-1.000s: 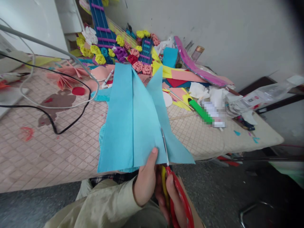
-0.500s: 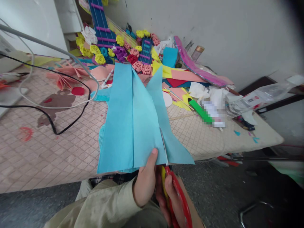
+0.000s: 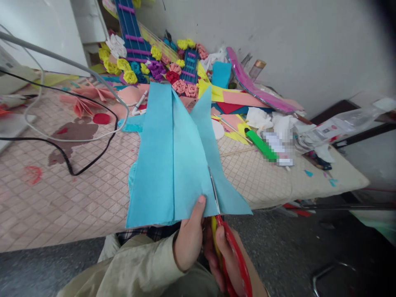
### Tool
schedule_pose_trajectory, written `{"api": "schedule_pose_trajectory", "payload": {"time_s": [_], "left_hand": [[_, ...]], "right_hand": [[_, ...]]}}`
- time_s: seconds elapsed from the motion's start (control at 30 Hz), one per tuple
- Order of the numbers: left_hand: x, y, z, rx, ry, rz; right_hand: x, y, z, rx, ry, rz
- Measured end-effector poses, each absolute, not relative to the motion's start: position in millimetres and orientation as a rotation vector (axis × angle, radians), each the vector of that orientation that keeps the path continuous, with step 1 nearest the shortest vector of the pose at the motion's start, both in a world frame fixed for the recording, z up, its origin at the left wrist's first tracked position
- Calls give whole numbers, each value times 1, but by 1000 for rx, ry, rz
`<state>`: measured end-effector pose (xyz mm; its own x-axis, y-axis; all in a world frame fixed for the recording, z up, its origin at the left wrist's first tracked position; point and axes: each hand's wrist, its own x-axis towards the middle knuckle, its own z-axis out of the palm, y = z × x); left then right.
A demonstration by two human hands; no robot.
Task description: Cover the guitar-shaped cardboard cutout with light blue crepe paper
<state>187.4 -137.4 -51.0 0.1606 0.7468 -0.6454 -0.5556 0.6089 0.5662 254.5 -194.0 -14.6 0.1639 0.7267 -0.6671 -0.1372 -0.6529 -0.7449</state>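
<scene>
A folded light-blue sheet, paper or felt by its look, lies over the table's near edge, with a long curved cut down its right part. My left hand pinches its lower edge, thumb on top and fingers hidden underneath. In my right hand are scissors with red and yellow handles. Their blades lie along the cut, between the main sheet and the strip on the right. That strip still hangs beside the sheet. The lower blade is hidden under the blue material.
Paper roses and blue pieces with purple bars crowd the back. Cables loop across the left. A green cutter-like tool, white tissues and a plastic bag lie to the right on the quilted cloth.
Very little differs. Both hands and the scissors have shifted slightly downward, and the lower edge of the blue sheet has moved a little with them.
</scene>
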Motion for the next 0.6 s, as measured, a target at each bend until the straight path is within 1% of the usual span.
{"api": "schedule_pose_trajectory", "payload": {"time_s": [0.13, 0.3, 0.47, 0.6], "left_hand": [[188, -138, -51, 206, 1046, 940], [189, -138, -54, 214, 1037, 941], [189, -139, -54, 211, 1059, 935], [189, -139, -50, 188, 1056, 929]], "right_hand": [[257, -194, -17, -1802, -595, 1537], [262, -195, -23, -1819, -649, 1613], [264, -194, -22, -1819, -711, 1558], [265, -194, -22, -1861, -648, 1588]]}}
